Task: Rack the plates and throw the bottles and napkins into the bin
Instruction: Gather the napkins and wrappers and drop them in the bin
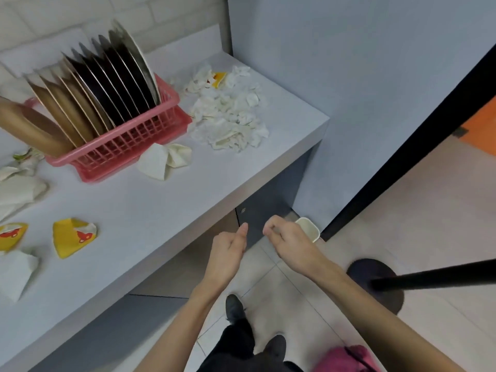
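Observation:
Several brown, black and pale plates (112, 84) stand upright in a pink rack (120, 146) on the white counter (161, 210). A heap of crumpled white napkins (228, 114) lies right of the rack, and a folded one (163, 159) lies in front of it. Yellow printed napkins (72, 236) and more white napkins (18, 194) lie at the counter's left. A small cream bin (308, 229) stands on the floor by the wall. My left hand (230, 248) and my right hand (290, 242) hover below the counter edge near the bin, fingers loosely curled, holding nothing. No bottles are in view.
A black pole (429, 277) on a round dark base (375, 283) stands on the tiled floor at my right. A pink object (349, 358) sits at the bottom edge. My dark shoes (234, 307) are below my hands. A grey wall closes the counter's right end.

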Demonstrator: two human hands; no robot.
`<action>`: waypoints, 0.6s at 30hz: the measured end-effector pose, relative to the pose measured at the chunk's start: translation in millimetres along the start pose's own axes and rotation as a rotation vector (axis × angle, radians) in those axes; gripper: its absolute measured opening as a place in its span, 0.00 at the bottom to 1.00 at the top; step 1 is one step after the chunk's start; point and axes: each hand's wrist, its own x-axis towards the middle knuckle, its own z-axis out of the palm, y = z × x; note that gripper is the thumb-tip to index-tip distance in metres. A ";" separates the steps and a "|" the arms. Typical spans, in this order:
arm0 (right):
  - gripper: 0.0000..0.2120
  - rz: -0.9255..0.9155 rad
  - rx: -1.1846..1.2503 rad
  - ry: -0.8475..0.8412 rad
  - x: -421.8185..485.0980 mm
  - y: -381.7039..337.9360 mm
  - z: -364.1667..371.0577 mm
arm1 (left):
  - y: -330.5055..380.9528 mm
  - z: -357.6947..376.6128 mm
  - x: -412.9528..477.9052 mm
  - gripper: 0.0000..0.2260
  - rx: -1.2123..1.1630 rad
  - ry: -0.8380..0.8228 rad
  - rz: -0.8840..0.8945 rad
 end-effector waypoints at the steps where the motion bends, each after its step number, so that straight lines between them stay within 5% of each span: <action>1: 0.07 0.029 0.005 -0.010 1.1 8.1 0.2 | -1.1 4.2 3.1 0.27 0.007 -0.022 -0.002; 4: 0.07 0.122 0.050 -0.041 4.8 26.3 -2.5 | -7.3 15.0 16.4 0.26 0.054 -0.094 -0.005; 8: 0.22 0.268 0.084 -0.021 10.4 44.6 -7.3 | -23.6 30.5 40.6 0.23 0.086 -0.235 -0.013; 15: 0.09 0.619 0.396 0.124 26.5 98.4 -3.2 | -48.2 64.9 96.0 0.06 0.123 -0.516 -0.143; 18: 0.06 0.682 0.434 0.128 32.7 129.0 6.2 | -66.0 82.4 120.4 0.07 0.126 -0.569 -0.228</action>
